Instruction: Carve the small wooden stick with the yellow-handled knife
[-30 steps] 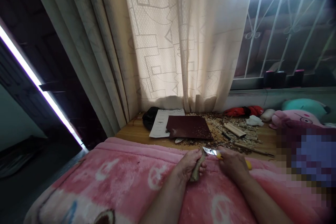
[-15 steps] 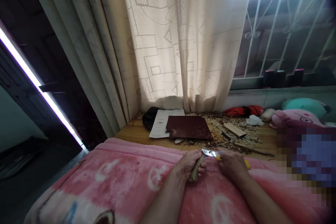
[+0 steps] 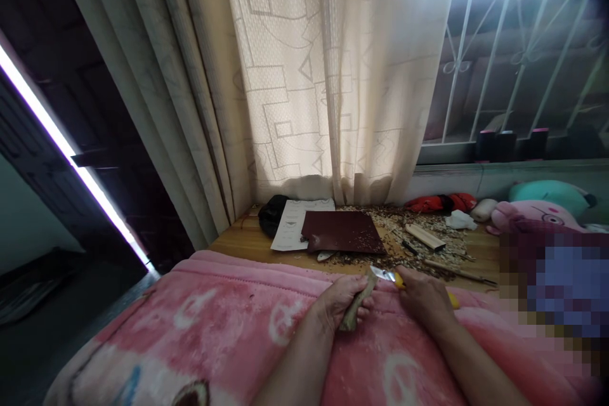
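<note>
Cream patterned curtains [image 3: 285, 76] hang behind a wooden tabletop [image 3: 238, 238] strewn with wood shavings [image 3: 399, 228], and on my feed both hands sit low over a pink fleece blanket [image 3: 157, 323]. The left hand [image 3: 341, 302] is closed firmly around a pale stick of whittled wood [image 3: 358, 308], its lower end poking out below the fist. The right hand [image 3: 425, 299] is wrapped around a yellow-handled knife [image 3: 398, 280], whose steel blade [image 3: 383, 274] touches the stick's upper end. Straight beyond the grip lies a dark red sheet of sandpaper [image 3: 342, 232], with a printed paper [image 3: 295, 227] to its left. Beyond and right of the grip are a wooden block [image 3: 425, 236] and a slender carving tool [image 3: 459, 273].
</note>
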A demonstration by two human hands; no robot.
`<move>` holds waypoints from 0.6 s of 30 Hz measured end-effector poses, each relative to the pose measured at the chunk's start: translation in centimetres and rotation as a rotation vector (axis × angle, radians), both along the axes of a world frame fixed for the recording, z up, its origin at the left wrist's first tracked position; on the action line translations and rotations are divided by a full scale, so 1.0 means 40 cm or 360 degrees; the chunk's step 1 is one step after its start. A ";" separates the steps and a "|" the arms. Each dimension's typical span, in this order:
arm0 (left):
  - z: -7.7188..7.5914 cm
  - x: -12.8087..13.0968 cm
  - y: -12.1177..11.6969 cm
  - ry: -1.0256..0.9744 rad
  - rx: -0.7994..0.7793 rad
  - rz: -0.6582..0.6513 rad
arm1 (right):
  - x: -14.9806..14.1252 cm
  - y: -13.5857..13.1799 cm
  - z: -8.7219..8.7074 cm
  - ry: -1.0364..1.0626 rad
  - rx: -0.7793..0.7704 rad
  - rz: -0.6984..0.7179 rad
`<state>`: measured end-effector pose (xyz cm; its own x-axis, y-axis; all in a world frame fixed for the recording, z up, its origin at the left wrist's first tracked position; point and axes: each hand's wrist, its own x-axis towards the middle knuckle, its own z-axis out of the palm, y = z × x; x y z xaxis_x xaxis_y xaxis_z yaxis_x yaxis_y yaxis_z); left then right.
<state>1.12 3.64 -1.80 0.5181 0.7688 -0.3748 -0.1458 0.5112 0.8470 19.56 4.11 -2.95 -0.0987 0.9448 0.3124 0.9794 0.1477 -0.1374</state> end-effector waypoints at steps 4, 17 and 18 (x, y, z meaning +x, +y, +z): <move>-0.009 -0.012 -0.002 0.0004 -0.0072 -0.0002 | 0.015 0.008 0.000 0.0028 -0.0014 -0.0143; 0.020 0.015 -0.017 0.0021 0.0039 -0.0054 | -0.009 -0.011 -0.005 0.0010 0.0101 0.0159; 0.020 0.016 -0.015 0.0015 0.0058 -0.0062 | -0.008 -0.011 -0.006 0.0003 0.0097 0.0161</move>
<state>1.77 3.02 -0.98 0.5446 0.7614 -0.3518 -0.1186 0.4852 0.8664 19.22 3.67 -3.17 -0.1918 0.9094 0.3692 0.9589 0.2538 -0.1271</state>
